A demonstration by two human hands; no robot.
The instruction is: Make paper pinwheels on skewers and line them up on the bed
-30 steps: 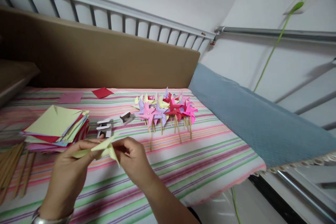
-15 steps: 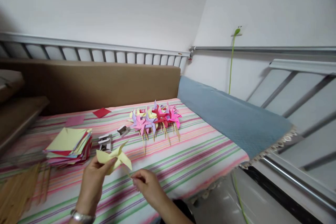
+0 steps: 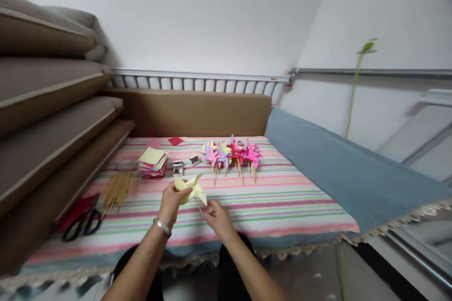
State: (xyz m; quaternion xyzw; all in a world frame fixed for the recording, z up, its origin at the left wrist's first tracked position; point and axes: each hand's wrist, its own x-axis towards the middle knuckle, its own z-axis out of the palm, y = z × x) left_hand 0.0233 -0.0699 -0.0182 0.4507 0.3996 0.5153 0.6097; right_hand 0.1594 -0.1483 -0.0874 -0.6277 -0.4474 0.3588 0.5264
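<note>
- The left hand [image 3: 170,199] pinched a yellow pinwheel [image 3: 189,188] above the striped bed cover [image 3: 282,202].
- The right hand [image 3: 216,213] was closed on its thin stick [image 3: 198,205] just below.
- Finished pinwheels [image 3: 233,154] lay beyond, near a paper stack [image 3: 153,162].

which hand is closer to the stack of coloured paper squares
Left. The left hand sits just in front of the paper stack; the right hand is farther right, nearer the person.

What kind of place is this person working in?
Probably a bedroom used as a home craft spot: a bed with a striped sheet and metal rail, a pile of finished pinwheels, and a stack of coloured paper squares.
</note>
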